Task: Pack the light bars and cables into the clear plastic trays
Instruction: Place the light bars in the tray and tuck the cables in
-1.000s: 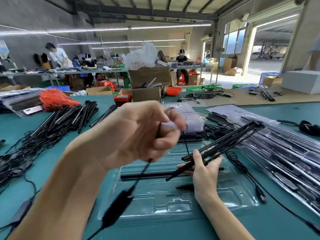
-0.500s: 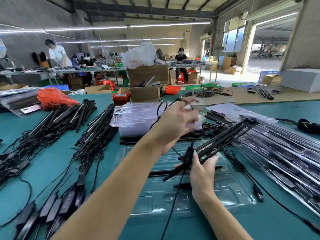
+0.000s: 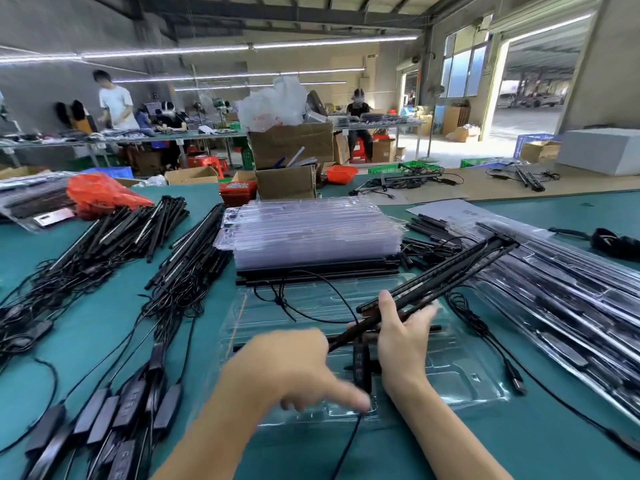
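Two hands are seen over the clear tray [image 3: 460, 372], which lies on the green table [image 3: 104, 327] just in front of the stack of empty trays [image 3: 311, 233]. The right hand [image 3: 403, 337] is clamped around a bundle of black light bars [image 3: 446, 275]; the bars slant up and to the right of the tray, over the row of packed trays [image 3: 568, 306]. The left hand [image 3: 294, 372] is blurred, with fingers stretched downward; the fingertips [image 3: 360, 403] are pressed at the near part of the tray, where a black cable [image 3: 346, 445] runs out toward the camera. Whether the cable is pinched cannot be told. A black controller [image 3: 362, 367] is seen upright between both hands.

One second before, the left hand was raised high above the tray and closed on the cable; now it is lowered to the tray. The right hand is kept on the bars as before.

Small markings are visible on the controller, but no writing can be read.
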Demonstrator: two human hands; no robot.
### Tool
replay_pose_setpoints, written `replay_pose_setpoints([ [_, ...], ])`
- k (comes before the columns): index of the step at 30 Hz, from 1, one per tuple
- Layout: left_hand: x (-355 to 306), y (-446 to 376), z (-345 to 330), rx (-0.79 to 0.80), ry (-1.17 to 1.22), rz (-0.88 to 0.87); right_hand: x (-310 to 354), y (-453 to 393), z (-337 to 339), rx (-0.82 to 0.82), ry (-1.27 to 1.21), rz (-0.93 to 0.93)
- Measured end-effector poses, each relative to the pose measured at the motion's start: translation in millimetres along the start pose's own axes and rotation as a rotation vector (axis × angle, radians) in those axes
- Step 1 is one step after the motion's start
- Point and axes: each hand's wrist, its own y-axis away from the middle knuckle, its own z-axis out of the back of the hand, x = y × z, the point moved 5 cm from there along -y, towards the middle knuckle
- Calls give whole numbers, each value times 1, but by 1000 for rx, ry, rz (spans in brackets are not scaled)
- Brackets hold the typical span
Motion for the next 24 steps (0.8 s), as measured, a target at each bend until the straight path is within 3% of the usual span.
replay_pose_setpoints([
  [3,-18,1,-21,123,-160,-94,-2,1,-2,35,-16,-33],
  [6,-32,-2,-32,132,-74,-139,-1,1,-1,11,-8,-42],
  [9,-39,1,-36,59,-76,-127,0,1,0,8,10,-38],
  [12,-47,4,-38,-82,-246,-147,0,1,1,12,1,-41],
  [15,-51,2,-42,-62,-226,-147,2,3,0,26,-12,-30],
  [17,-50,2,-39,35,3,-195,3,2,2,22,-31,-1],
  [20,-49,7,-18,174,538,-360,5,-1,2,41,-75,18],
  [24,-45,15,41,-73,1187,-573,7,3,-5,71,-104,-52],
])
